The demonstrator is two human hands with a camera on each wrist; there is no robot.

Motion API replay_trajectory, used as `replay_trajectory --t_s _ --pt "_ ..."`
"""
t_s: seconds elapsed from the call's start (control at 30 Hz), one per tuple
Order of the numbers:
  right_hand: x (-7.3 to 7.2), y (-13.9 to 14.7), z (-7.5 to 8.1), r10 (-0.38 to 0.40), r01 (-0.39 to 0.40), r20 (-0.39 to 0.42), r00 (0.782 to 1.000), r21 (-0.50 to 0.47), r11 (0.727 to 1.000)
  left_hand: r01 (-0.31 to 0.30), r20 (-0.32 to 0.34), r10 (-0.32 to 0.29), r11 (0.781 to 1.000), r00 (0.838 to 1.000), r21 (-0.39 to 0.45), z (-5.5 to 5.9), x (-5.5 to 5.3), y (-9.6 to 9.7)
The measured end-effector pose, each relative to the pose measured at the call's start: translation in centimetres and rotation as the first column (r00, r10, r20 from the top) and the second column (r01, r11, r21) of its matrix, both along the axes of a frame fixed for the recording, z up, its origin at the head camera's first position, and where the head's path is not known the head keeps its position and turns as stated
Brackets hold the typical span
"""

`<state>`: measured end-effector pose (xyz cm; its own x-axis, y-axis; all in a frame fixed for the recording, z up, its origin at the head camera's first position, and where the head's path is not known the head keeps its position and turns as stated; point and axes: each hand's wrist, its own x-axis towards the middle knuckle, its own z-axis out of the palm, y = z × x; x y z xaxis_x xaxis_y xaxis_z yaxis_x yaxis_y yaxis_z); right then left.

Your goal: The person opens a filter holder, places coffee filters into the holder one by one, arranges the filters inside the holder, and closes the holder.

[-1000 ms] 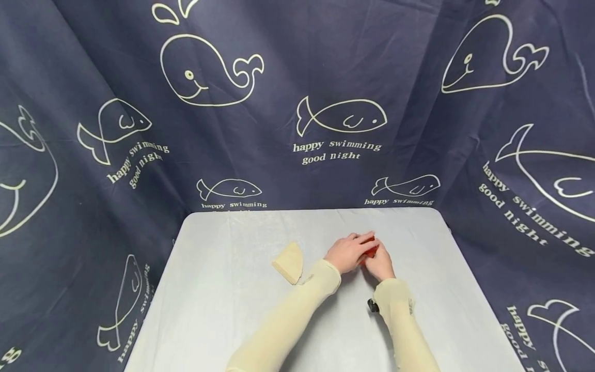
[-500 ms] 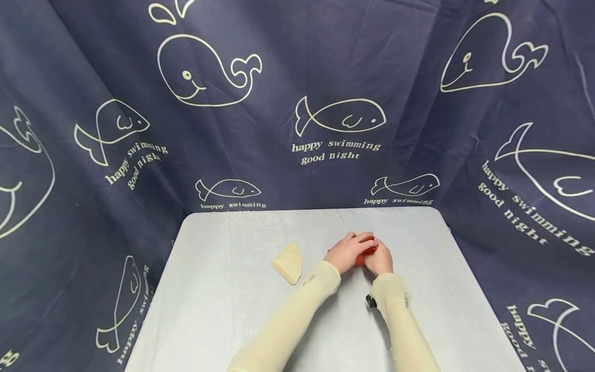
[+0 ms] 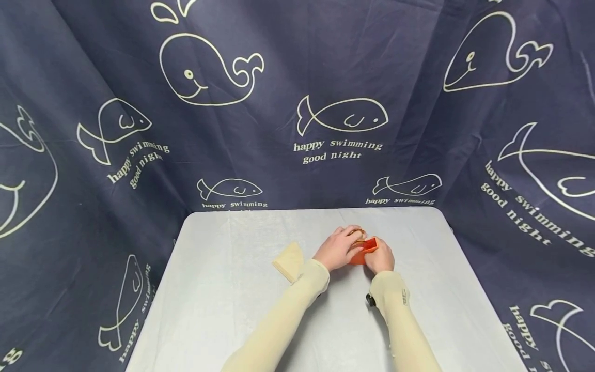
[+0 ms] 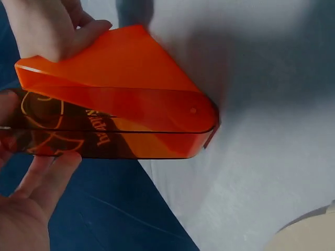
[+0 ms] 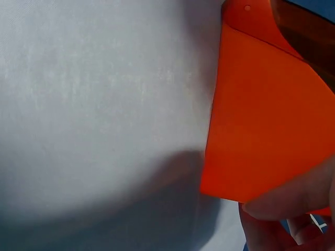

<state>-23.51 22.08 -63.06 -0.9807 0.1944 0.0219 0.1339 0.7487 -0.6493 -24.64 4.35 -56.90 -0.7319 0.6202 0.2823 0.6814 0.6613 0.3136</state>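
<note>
An orange box (image 4: pixel 115 57) with a hinged, see-through brown lid (image 4: pixel 99 144) stands over the right half of the table in the head view. The lid is swung out from the box and the box's red-orange inside shows from above. My right hand (image 3: pixel 382 257) grips the box at its right end, thumb on the near face. My left hand (image 3: pixel 335 250) holds the lid between thumb and fingers at its free end. In the left wrist view, pale lettering and line drawings of the cloth show through the lid. Left of the hands lies a fan-shaped stack of beige paper coffee filters (image 3: pixel 287 262).
A white-covered table (image 3: pixel 209 310) with rounded far corners lies under everything. Dark blue cloth (image 3: pixel 279 67) with whale and fish drawings hangs behind it and on both sides. The left sleeve (image 3: pixel 283 315) overlaps the filters' near corner.
My left hand has moved left, swinging the lid away from the box, so the inside shows now. My right hand stays on the box, turned slightly. The filters have not moved.
</note>
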Motion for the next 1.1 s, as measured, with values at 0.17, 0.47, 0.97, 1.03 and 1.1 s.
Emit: replay_trajectory --t_s 0.17,0.47,0.97,1.03,1.1 --pt "-0.1 -0.2 -0.2 -0.018 0.018 0.02 1.0 -0.019 1.0 -0.093 -0.005 0.093 0.995 0.996 0.028 0.0 0.2 -0.7" --pt "-0.2 -0.4 -0.5 -0.043 0.046 0.063 0.997 -0.035 0.998 -0.147 0.015 0.146 0.985 0.989 0.089 -0.4 0.6 -1.9" --pt "-0.1 -0.4 -0.3 -0.032 0.035 0.05 0.998 -0.06 0.998 -0.217 0.157 0.19 0.961 0.969 0.174 -1.0 0.4 -4.2" --pt "0.1 -0.5 -0.3 -0.037 0.041 0.059 0.998 -0.069 0.997 -0.22 0.164 0.188 0.954 0.968 0.203 -1.4 0.4 -4.6" --pt "0.1 -0.5 -0.3 -0.042 0.047 0.062 0.997 -0.076 0.996 -0.227 0.167 0.191 0.946 0.967 0.232 -1.7 0.4 -5.1"
